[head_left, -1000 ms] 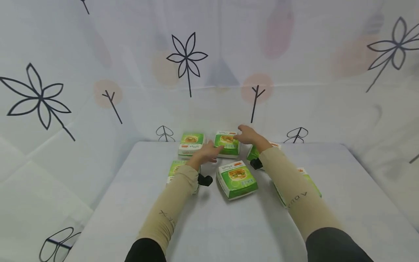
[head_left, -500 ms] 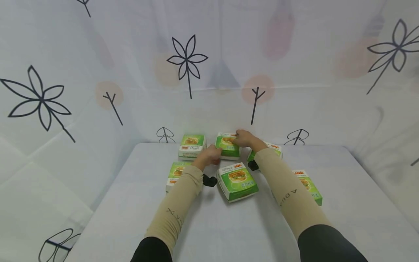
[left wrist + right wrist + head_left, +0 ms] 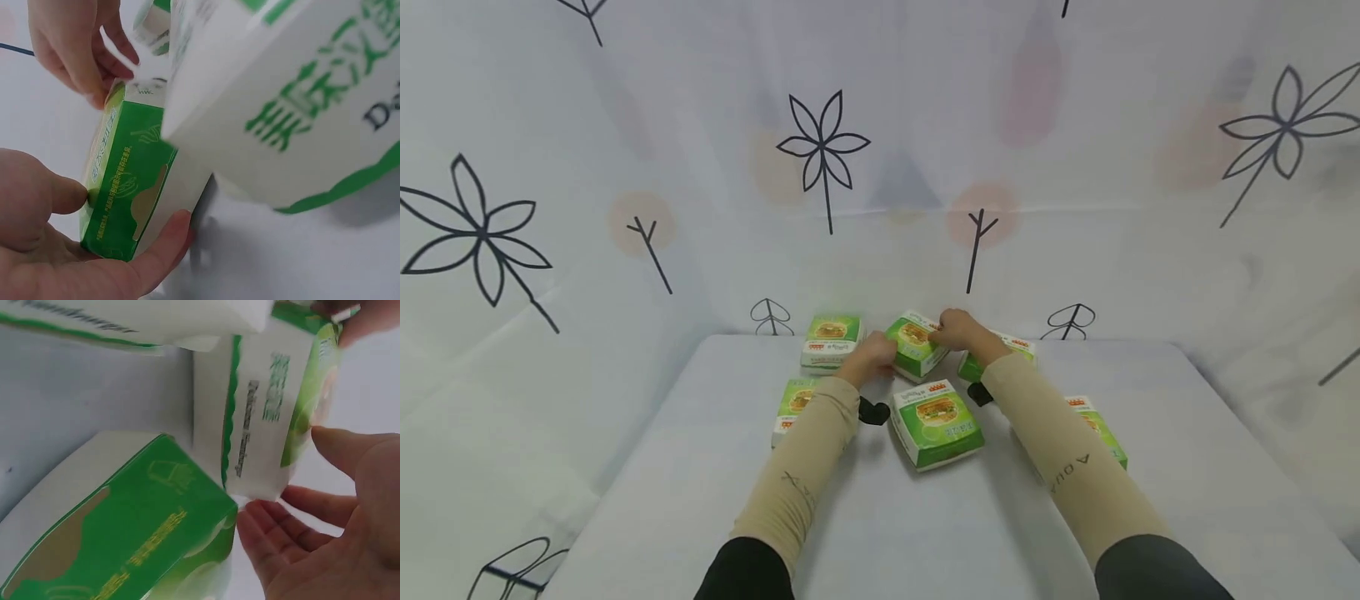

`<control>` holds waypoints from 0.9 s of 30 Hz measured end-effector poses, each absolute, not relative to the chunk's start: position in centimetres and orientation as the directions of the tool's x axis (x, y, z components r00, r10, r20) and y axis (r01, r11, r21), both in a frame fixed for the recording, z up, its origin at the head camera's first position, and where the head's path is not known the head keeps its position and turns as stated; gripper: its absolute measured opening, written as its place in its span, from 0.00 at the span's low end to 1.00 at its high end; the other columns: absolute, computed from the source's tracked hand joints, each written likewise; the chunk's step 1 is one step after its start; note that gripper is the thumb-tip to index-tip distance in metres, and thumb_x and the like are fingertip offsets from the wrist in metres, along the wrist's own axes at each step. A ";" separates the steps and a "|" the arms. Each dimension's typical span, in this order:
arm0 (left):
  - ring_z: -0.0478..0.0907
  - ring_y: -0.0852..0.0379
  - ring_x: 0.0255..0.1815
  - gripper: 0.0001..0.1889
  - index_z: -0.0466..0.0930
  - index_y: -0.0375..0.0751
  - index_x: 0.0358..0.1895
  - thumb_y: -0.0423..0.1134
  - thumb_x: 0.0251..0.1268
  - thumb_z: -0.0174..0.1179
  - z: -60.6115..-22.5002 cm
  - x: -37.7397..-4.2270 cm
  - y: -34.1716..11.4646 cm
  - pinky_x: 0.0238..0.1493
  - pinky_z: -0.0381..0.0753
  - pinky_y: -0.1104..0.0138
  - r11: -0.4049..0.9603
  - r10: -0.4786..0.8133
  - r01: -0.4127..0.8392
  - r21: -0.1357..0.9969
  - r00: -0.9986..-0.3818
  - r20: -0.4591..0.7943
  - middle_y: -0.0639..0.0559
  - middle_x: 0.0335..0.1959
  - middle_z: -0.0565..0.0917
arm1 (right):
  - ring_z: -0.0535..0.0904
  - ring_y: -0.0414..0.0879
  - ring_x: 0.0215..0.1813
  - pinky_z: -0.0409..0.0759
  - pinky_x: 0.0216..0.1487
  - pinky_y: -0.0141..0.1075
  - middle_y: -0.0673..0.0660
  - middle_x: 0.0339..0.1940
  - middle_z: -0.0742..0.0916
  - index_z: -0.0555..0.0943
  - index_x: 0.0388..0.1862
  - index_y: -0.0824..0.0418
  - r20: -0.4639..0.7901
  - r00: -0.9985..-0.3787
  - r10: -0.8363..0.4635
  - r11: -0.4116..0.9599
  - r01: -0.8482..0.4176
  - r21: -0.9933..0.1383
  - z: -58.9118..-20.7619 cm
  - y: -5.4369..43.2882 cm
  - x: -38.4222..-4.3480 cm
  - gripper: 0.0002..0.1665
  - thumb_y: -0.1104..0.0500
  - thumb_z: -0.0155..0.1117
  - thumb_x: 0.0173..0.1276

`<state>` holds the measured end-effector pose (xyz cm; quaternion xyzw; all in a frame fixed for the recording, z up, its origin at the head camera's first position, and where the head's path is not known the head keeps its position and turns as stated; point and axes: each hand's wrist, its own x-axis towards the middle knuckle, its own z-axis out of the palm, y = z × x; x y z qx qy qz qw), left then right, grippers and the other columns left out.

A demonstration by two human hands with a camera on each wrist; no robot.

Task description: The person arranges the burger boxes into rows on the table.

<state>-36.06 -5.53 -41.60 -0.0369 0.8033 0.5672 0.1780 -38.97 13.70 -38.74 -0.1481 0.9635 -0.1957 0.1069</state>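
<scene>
1 box [image 3: 914, 343], gripped at opposite sides by left hand [image 3: 871, 357] and right hand [image 3: 961, 330], likely for even control; whether lifted, unclear. 5 other boxes [image 3: 937, 423] on counter [image 3: 925, 533].

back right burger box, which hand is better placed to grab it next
Likely the right hand: it is nearer that box, while the left hand is across the held box.

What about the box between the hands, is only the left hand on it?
No, the left wrist view shows the left hand and the right hand both touching the box.
</scene>
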 end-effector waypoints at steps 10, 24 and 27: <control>0.73 0.37 0.62 0.37 0.36 0.28 0.81 0.43 0.84 0.43 -40.9 -36.0 -6.2 0.62 0.80 0.49 0.400 0.159 -0.256 0.880 -0.926 -0.342 0.29 0.75 0.58 | 0.75 0.68 0.65 0.76 0.66 0.55 0.78 0.61 0.78 0.70 0.63 0.82 -0.171 -0.944 -0.281 0.901 -0.198 -0.386 -37.8 13.6 -38.1 0.32 0.52 0.51 0.81; 0.71 0.38 0.68 0.34 0.41 0.30 0.81 0.40 0.84 0.44 -40.9 -34.8 -5.8 0.68 0.76 0.49 0.324 0.306 -0.345 0.881 -0.843 -0.443 0.31 0.74 0.61 | 0.78 0.57 0.51 0.79 0.57 0.49 0.69 0.51 0.82 0.74 0.57 0.75 -0.212 -0.942 -0.260 0.899 -0.156 -0.408 -38.8 13.0 -37.7 0.26 0.52 0.52 0.80; 0.72 0.41 0.67 0.29 0.47 0.30 0.80 0.37 0.84 0.42 -40.9 -35.2 -6.2 0.69 0.74 0.49 0.291 0.325 -0.339 0.895 -0.844 -0.426 0.32 0.72 0.65 | 0.79 0.58 0.53 0.79 0.59 0.51 0.70 0.53 0.82 0.74 0.60 0.76 -0.213 -0.945 -0.248 0.900 -0.144 -0.412 -38.7 12.3 -37.2 0.28 0.51 0.53 0.79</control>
